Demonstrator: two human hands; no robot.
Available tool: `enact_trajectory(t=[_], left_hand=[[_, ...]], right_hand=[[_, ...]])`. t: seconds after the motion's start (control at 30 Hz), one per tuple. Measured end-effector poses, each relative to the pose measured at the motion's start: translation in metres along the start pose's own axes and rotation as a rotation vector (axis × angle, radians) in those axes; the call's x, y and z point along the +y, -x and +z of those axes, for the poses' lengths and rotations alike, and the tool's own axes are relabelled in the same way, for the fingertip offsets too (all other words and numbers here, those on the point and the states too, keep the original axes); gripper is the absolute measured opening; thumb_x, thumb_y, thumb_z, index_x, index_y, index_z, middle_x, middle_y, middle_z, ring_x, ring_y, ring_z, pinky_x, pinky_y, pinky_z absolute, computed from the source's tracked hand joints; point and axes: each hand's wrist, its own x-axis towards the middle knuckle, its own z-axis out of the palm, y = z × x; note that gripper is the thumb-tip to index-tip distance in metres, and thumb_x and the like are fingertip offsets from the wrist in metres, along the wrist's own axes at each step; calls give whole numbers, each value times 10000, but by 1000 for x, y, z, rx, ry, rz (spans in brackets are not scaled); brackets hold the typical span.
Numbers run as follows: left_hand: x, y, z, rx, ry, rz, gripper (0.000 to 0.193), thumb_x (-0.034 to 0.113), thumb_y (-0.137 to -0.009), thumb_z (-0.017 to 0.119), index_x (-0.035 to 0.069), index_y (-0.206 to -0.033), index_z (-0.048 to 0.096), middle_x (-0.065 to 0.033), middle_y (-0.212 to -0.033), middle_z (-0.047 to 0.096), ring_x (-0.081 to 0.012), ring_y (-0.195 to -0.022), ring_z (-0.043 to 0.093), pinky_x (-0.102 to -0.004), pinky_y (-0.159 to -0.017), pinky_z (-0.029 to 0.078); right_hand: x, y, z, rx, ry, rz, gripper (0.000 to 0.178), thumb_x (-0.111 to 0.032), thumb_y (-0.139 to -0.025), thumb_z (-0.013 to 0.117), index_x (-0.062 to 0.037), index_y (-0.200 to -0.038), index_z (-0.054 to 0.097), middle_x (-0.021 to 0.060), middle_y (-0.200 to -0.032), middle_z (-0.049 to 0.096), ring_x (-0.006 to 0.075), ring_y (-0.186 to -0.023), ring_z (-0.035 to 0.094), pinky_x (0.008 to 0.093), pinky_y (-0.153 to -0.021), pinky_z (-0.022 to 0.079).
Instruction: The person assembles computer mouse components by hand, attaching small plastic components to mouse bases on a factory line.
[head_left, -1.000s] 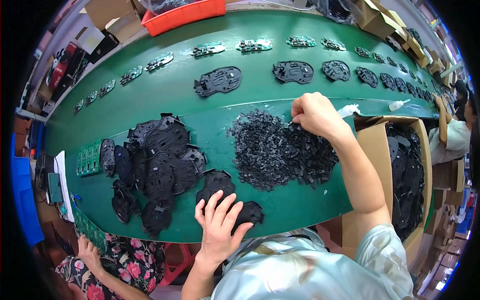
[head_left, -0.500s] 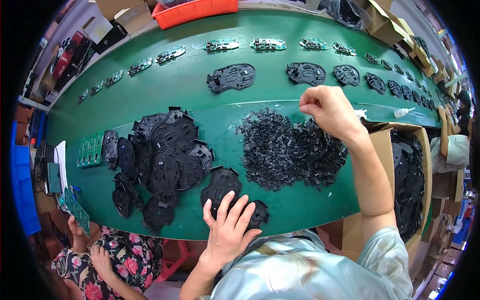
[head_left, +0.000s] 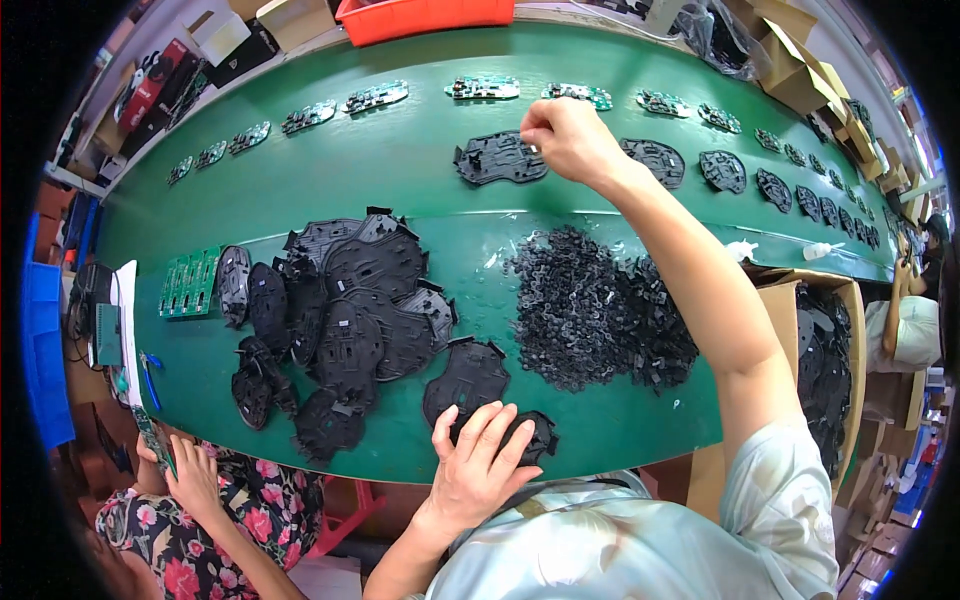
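My left hand (head_left: pixel 478 468) lies with fingers spread over the lower end of a black plastic base shell (head_left: pixel 466 378) and a smaller black shell piece (head_left: pixel 541 437) at the table's near edge. My right hand (head_left: pixel 575 142) is stretched far out, thumb and fingers pinched together, at the right end of another black base shell (head_left: pixel 495 158). Whatever the pinch may hold is too small to make out. Between my arms lie a heap of tiny black clip-like parts (head_left: pixel 570 310) and a heap of small black blocky parts (head_left: pixel 655 320), partly behind my right forearm.
A pile of black shells (head_left: pixel 350 320) covers the left, beside green circuit boards (head_left: pixel 190 283). Boards (head_left: pixel 482 88) and shells (head_left: pixel 722 171) form rows across the green table (head_left: pixel 300 185). A carton of shells (head_left: pixel 850 370) stands right. A co-worker's hands (head_left: pixel 195 475) hold a board, lower left.
My right hand has reached forward and left, from above the small-parts heap to a shell in the far row. The whole view has shifted slightly; my left hand stays on the near shells.
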Motion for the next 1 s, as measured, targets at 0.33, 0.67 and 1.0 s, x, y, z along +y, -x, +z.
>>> enact_trajectory(t=[0.33,0.67,1.0], left_hand=[[-3,0,0,3,46,1,556,369,-722,761,78,-1167,596,-125,-1222,572,-293,-1167,510,-536,-1052,221],[-3,4,4,76,38,37,551,373,-759,741,94,-1203,570,-129,-1225,587,-282,-1158,526,-534,-1049,230],[-4,-9,-32,238,91,-12,600,498,-763,722,99,-1181,560,-103,-1209,612,-273,-1114,546,-523,-1054,235]], right_hand=[[23,-34,24,25,169,50,109,-232,-755,748,-159,-836,761,114,-904,696,304,-1063,552,468,-920,415],[23,-41,26,-20,68,292,172,-269,-692,793,-165,-821,744,85,-939,694,304,-1092,521,451,-920,384],[10,-46,28,-62,224,333,235,-228,-733,729,-72,-908,715,143,-974,687,316,-1051,591,436,-926,392]])
